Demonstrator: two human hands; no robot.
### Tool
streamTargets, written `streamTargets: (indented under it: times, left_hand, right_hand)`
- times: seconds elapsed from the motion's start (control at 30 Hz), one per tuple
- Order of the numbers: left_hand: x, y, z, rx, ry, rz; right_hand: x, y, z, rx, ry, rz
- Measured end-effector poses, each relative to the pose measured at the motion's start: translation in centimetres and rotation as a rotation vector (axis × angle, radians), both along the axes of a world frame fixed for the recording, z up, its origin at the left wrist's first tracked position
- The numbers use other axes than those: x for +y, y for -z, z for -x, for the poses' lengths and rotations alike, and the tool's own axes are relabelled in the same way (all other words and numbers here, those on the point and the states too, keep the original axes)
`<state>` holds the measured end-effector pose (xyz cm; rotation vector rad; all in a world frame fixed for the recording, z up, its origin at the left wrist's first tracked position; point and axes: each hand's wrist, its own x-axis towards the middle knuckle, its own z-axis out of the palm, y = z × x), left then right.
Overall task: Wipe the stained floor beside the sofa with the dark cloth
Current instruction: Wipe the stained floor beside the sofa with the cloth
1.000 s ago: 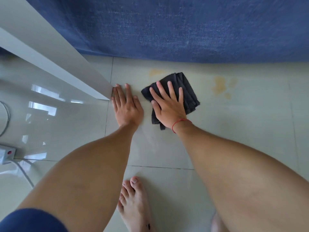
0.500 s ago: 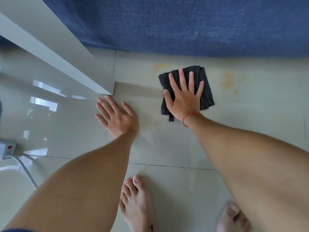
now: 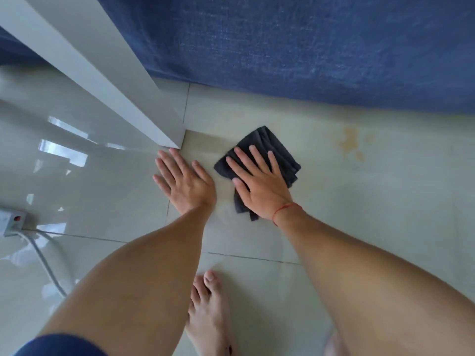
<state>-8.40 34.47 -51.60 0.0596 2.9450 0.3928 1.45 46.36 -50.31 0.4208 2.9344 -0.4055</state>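
Note:
The folded dark cloth [image 3: 267,147] lies flat on the pale tiled floor [image 3: 359,214], just in front of the blue sofa [image 3: 295,42]. My right hand [image 3: 259,183] presses down on it with fingers spread; a red string circles that wrist. A yellowish stain [image 3: 350,141] marks the tile to the right of the cloth, apart from it. My left hand [image 3: 185,181] rests flat on the floor, palm down and fingers apart, left of the cloth and holding nothing.
A white panel [image 3: 108,80] runs diagonally from the upper left and ends at a corner just above my left hand. A power strip [image 3: 11,222] with a white cable [image 3: 46,263] lies at the left edge. My bare foot [image 3: 208,312] stands below the hands.
My right hand slid the cloth forward toward the sofa, then back and to the left, away from the stain. My left hand shifted slightly on the floor and still lies flat.

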Motion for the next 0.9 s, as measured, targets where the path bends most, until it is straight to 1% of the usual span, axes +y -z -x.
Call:
streamTargets:
  times: [0.07,0.13,0.27,0.33,0.4,0.53,0.6,0.7,0.73,0.8,0.9]
  left_hand:
    - [0.0,0.0,0.0,0.000,0.004,0.000]
    - [0.0,0.1,0.0,0.003,-0.001,0.004]
    - [0.1,0.3,0.1,0.012,-0.007,0.011]
    - [0.1,0.3,0.0,0.016,-0.008,0.015]
    - [0.1,0.3,0.0,0.018,-0.005,0.016]
    - [0.0,0.2,0.0,0.017,-0.004,0.016]
    - [0.1,0.1,0.0,0.010,-0.005,0.011]
    - [0.1,0.0,0.0,0.004,-0.013,0.001]
    - [0.0,-0.1,0.0,0.001,-0.013,0.001]
    - [0.0,-0.1,0.0,0.001,-0.007,-0.005]
    - [0.1,-0.1,-0.1,0.008,-0.013,-0.011]
  right_hand:
    - [2.1,0.1,-2.3,0.001,0.031,-0.029]
    - [4.1,0.1,-2.8,-0.021,0.127,-0.046]
    - [3.9,0.2,0.7,-0.066,0.374,-0.045]
    - [3.1,0.2,3.0,-0.077,0.429,-0.027]
    - [2.1,0.2,4.9,-0.067,0.405,-0.003]
    - [0.0,0.1,6.6,-0.027,0.269,0.026]
    - [-0.2,0.0,5.7,0.006,0.180,0.020]
    - [1.0,0.0,2.3,0.014,-0.035,0.006]
    - [1.6,0.1,0.9,0.015,-0.064,0.001]
    - [3.1,0.1,-1.5,0.011,-0.013,-0.025]
    - [4.7,0.3,-2.2,-0.014,0.227,-0.040]
